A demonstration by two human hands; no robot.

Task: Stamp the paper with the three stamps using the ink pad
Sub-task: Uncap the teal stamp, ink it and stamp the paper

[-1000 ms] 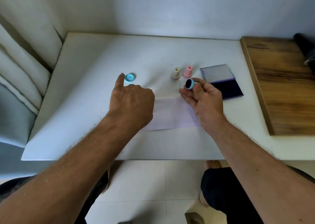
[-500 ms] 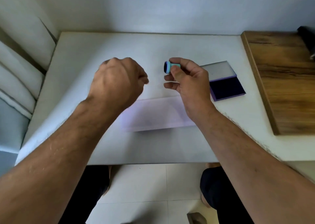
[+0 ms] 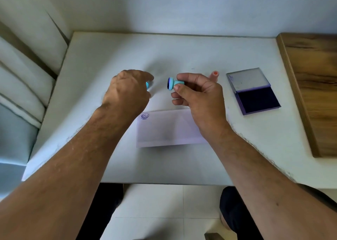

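Note:
My right hand (image 3: 198,95) holds a small teal stamp (image 3: 174,83) sideways above the table, its dark inked face pointing left. My left hand (image 3: 127,92) hovers just left of it, fingers curled around a light blue cap (image 3: 147,85) that peeks out at the fingertips. Below the hands lies a white paper (image 3: 169,130) with one round blue print (image 3: 145,116) at its top left corner. A pink stamp (image 3: 214,75) stands behind my right hand; the third stamp is hidden. The open purple ink pad (image 3: 257,99) lies to the right.
The white table (image 3: 182,53) is bounded by a wall at the back and cushions (image 3: 21,86) on the left. A wooden board (image 3: 313,86) lies along the right side. The table's front edge runs just above my knees.
My left hand picked up the blue cap from the table and moved toward the stamp. The right hand raised the stamp off the paper, and the print on the paper's corner is now uncovered.

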